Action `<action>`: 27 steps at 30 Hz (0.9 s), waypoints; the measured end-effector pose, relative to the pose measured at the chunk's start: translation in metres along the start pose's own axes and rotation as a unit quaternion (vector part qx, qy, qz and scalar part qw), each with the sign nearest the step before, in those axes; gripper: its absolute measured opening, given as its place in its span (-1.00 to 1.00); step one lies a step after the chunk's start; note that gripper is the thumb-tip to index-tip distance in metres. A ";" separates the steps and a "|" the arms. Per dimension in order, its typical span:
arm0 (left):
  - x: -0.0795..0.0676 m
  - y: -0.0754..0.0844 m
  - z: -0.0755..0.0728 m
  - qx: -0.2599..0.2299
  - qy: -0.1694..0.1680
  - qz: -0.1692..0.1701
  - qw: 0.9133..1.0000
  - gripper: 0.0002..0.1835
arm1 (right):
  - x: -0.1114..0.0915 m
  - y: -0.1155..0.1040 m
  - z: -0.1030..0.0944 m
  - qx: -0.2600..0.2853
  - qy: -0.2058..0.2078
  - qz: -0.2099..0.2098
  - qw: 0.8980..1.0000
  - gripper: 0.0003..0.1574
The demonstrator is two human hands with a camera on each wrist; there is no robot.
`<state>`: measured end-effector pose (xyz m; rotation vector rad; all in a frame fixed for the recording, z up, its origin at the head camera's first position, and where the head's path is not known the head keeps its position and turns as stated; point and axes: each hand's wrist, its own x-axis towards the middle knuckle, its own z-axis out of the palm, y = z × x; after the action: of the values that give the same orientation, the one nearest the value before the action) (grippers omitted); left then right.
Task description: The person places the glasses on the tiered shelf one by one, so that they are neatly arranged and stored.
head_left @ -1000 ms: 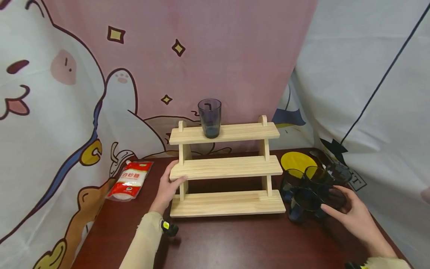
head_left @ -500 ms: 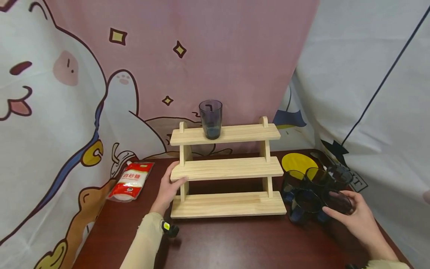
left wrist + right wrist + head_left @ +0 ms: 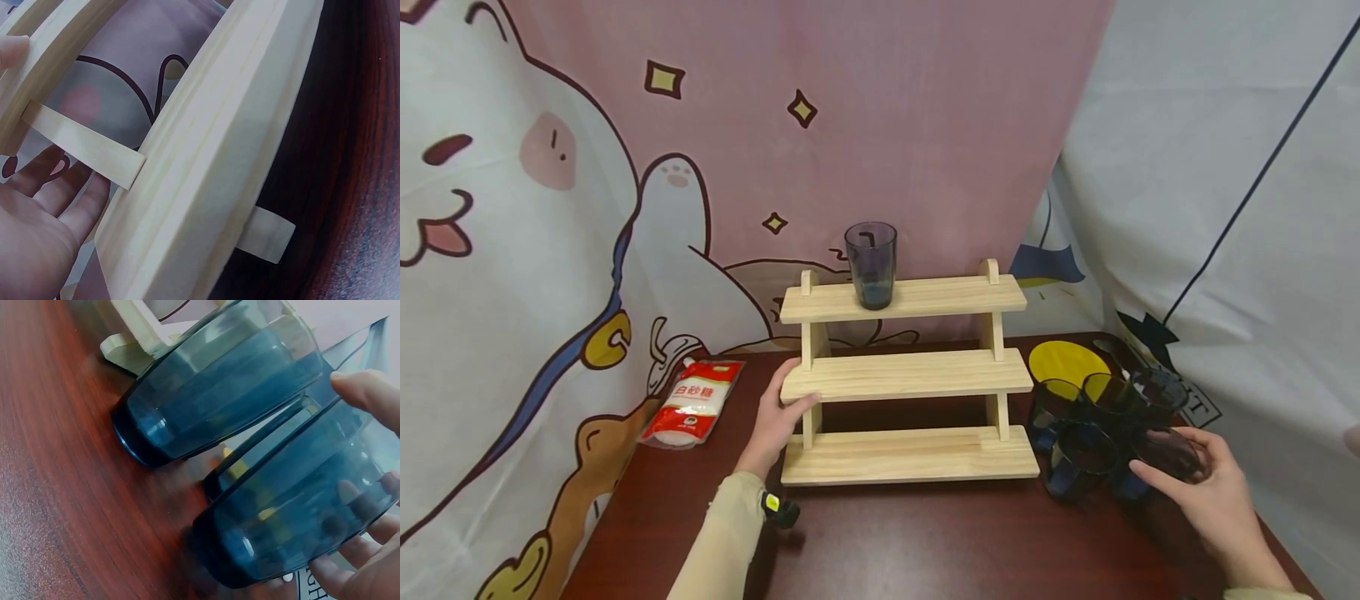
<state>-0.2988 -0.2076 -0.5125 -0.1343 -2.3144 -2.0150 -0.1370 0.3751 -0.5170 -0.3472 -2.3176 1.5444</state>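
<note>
Rightward and slightly toward the person, the right hand (image 3: 1221,492) has drawn its blue tumbler (image 3: 294,500) over the last half second, widening the gap to the glass on its left. At far left, a red-and-white packet (image 3: 696,404) with Chinese lettering lies flat on the dark red counter (image 3: 887,542). Next comes the left hand (image 3: 775,427), grasping the left end of the middle shelf of a pale three-tier wooden rack (image 3: 910,375), thumb at the front edge, fingers behind the upright. On the rack's top tier, left of centre, a see-through purple-grey glass (image 3: 872,267) stands upright. Past the rack's right end lies a yellow disc (image 3: 1066,362), partly hidden by four other tumblers (image 3: 1084,454), which stand mouth up and crowd the held one from its left and rear. That tumbler, at the cluster's right front corner, is clasped between thumb and fingers, fingertips showing through its wall; its mouth points up, its long axis roughly parallel to its neighbour's. Whether its base touches the counter cannot be told.
</note>
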 end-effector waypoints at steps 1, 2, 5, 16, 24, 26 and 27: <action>-0.002 0.005 0.000 0.001 -0.002 -0.001 1.000 -0.22 | 0.000 -0.001 -0.001 0.012 0.006 0.000 1.000 -0.08; -0.004 0.009 0.000 0.002 -0.003 -0.002 1.000 -0.22 | -0.001 -0.002 -0.002 0.038 0.011 -0.001 0.999 -0.08; -0.011 0.024 0.001 0.005 -0.006 0.003 1.000 -0.22 | -0.002 -0.008 -0.004 0.117 0.027 -0.013 0.993 -0.09; 0.002 -0.006 0.001 -0.006 0.003 0.005 1.000 -0.23 | -0.003 -0.045 -0.014 0.335 0.067 -0.120 0.932 -0.12; 0.002 -0.004 0.000 -0.006 -0.002 -0.009 1.000 -0.21 | -0.002 -0.073 -0.021 0.378 0.026 -0.177 0.908 -0.19; 0.003 -0.005 0.000 -0.004 -0.001 -0.005 1.000 -0.21 | -0.001 -0.079 -0.021 0.378 0.011 -0.184 0.907 -0.19; 0.003 -0.005 0.000 -0.003 -0.001 -0.002 1.000 -0.21 | 0.000 -0.081 -0.021 0.377 0.006 -0.184 0.908 -0.19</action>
<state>-0.3023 -0.2081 -0.5174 -0.1305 -2.3118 -2.0252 -0.1301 0.3621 -0.4344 0.2628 -1.4737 2.0368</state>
